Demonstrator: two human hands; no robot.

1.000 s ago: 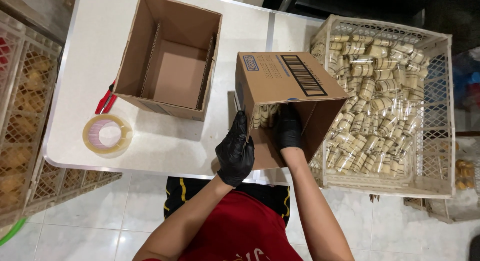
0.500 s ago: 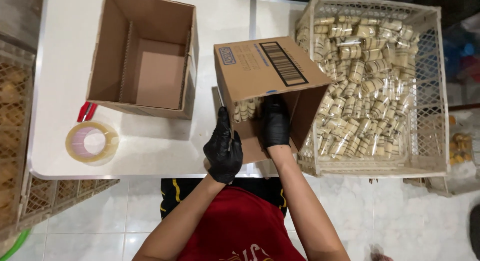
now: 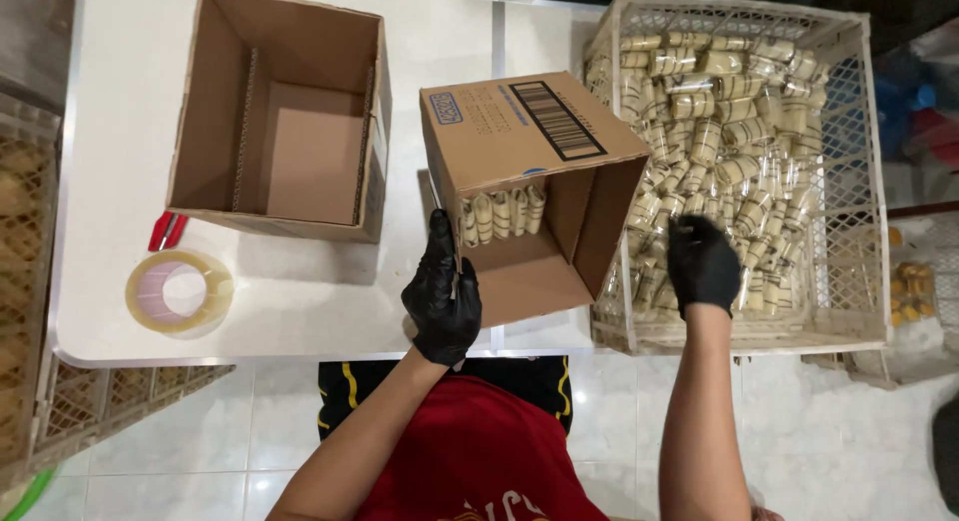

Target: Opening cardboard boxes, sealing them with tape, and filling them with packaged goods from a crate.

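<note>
Your black-gloved left hand (image 3: 442, 299) grips the tilted brown cardboard box (image 3: 529, 196), keeping it open toward you; your right hand (image 3: 702, 264) reaches into the white plastic crate (image 3: 867, 196) of wrapped rolls (image 3: 734, 111), fingers seemingly curled.

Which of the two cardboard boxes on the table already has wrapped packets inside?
The tilted box steadied by the left hand: a row of packets shows inside. The upright box is empty.

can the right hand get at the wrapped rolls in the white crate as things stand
Probably yes: the right hand is already over the open-topped white crate, on the wrapped rolls, with nothing covering them.
</note>
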